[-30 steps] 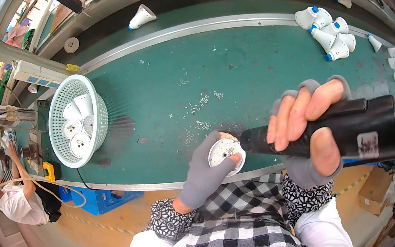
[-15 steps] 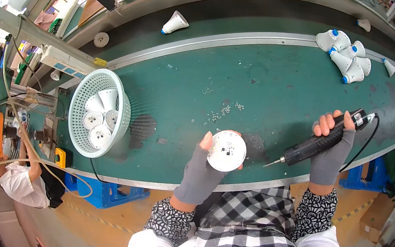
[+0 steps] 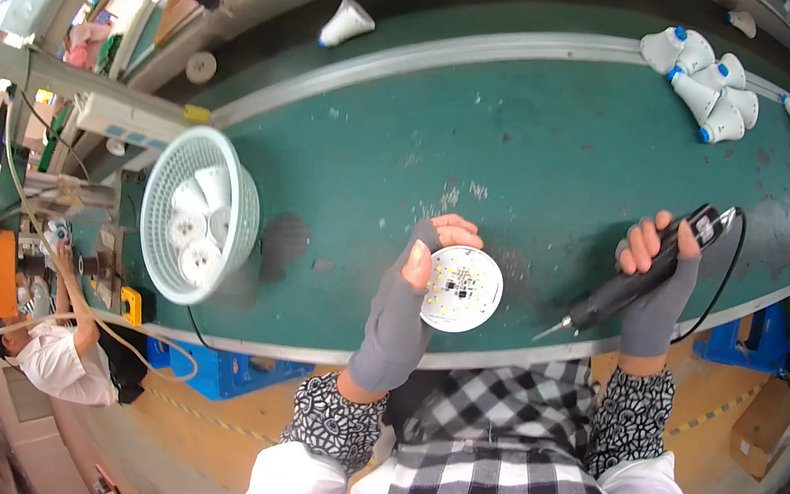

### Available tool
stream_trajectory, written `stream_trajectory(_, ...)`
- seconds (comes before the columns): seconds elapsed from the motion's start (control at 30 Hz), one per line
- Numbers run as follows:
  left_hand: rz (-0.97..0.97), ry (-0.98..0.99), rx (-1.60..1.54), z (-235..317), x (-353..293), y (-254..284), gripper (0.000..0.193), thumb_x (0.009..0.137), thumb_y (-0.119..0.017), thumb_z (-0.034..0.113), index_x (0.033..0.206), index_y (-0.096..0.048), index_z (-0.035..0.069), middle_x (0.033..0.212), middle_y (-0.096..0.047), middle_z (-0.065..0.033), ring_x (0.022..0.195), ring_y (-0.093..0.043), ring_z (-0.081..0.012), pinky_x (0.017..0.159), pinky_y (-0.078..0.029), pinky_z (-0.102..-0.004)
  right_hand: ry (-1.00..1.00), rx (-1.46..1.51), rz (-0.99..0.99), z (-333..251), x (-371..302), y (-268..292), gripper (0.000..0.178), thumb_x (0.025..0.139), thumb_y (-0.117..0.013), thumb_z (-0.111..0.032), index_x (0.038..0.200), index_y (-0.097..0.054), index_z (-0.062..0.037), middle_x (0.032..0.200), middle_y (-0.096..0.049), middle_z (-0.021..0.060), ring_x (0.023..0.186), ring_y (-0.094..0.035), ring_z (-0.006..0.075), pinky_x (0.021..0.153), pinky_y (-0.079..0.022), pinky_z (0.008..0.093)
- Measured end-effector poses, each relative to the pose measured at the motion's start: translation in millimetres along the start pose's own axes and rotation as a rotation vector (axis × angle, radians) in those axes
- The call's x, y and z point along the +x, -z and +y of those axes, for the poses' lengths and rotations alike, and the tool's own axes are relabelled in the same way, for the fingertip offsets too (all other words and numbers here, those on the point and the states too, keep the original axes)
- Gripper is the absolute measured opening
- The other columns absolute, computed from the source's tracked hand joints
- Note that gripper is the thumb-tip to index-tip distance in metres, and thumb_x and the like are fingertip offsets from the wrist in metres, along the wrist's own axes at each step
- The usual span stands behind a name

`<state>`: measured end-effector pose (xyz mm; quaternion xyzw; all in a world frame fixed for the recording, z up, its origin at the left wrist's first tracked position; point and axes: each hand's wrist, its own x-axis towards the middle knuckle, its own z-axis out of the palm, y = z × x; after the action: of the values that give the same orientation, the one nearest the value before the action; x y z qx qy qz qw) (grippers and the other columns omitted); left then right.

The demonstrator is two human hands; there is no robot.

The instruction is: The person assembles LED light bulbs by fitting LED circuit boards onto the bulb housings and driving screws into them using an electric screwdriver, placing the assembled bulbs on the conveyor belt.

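My left hand, in a grey fingerless glove, is closed round a white LED bulb. The bulb's round circuit board faces up, dotted with small yellow LEDs and dark chips; its body below is hidden. My right hand, gloved the same way, grips a black electric screwdriver with a cable at its rear. The screwdriver's thin bit points down and left, apart from the bulb. Small loose screws lie scattered on the green bench beyond my left hand.
A pale mesh basket holding several bulbs stands at the left. White bulb housings with blue ends are heaped at the far right. One housing lies past the metal rail. Another person works at the left.
My left hand has shifted its hold, its fingers now lifting at the bulb's far side. The bulb has moved slightly right. My right hand keeps the screwdriver in nearly the same place.
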<state>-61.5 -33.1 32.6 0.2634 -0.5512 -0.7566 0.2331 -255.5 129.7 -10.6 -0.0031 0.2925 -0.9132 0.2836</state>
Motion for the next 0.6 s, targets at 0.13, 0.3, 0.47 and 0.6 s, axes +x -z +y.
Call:
stream_trajectory(0.13, 0.041, 0.168, -0.133, 7.0, 82.9, 2.0, 0.048, 0.102, -0.039, 0.045, 0.117, -0.059, 0.004, 0.101, -0.064, -0.0035, 0.093, -0.061, -0.0099, 0.081, -0.049, -0.0258, -0.065, 0.055, -0.070, 11.8, 2.2, 21.9, 0.021, 0.095, -0.055, -0.026, 0.099, -0.051, -0.0059, 0.071, -0.042, 0.0013, 0.057, -0.042, 0.0116, 0.051, -0.039, 0.0274)
stream_trajectory(0.3, 0.340, -0.166, 0.327, -26.4, 283.1, -28.4, 0.036, 0.093, -0.058, 0.047, 0.090, -0.066, 0.012, 0.089, -0.062, -0.0024, 0.079, -0.057, -0.0093, 0.066, -0.046, -0.0273, -0.124, 0.162, -0.102, 14.9, -2.7, 27.8, 0.020, 0.094, -0.055, -0.025, 0.100, -0.050, -0.0064, 0.072, -0.045, 0.0031, 0.056, -0.045, 0.0134, 0.049, -0.042, 0.0289)
stream_trajectory(0.47, 0.122, -0.340, 0.929, -41.4, 344.3, -84.2, 0.046, 0.087, -0.063, 0.047, 0.114, -0.059, 0.009, 0.123, -0.051, -0.0179, 0.115, -0.049, -0.0352, 0.099, -0.039, -0.0426, -0.118, 0.192, -0.062, 17.3, 6.3, 37.1, 0.021, 0.092, -0.056, -0.023, 0.100, -0.048, -0.0053, 0.069, -0.046, 0.0053, 0.052, -0.046, 0.0155, 0.047, -0.043, 0.0306)
stream_trajectory(0.6, 0.433, -0.893, 1.186, -2.5, 327.7, -6.3, 0.067, 0.082, -0.069, 0.046, 0.128, -0.047, 0.001, 0.134, -0.042, -0.0187, 0.123, -0.041, -0.0379, 0.102, -0.035, -0.0459, -0.122, 0.234, -0.033, 12.2, 9.5, 37.1, 0.022, 0.091, -0.057, -0.022, 0.099, -0.046, -0.0056, 0.068, -0.046, 0.0055, 0.052, -0.046, 0.0158, 0.046, -0.044, 0.0315)
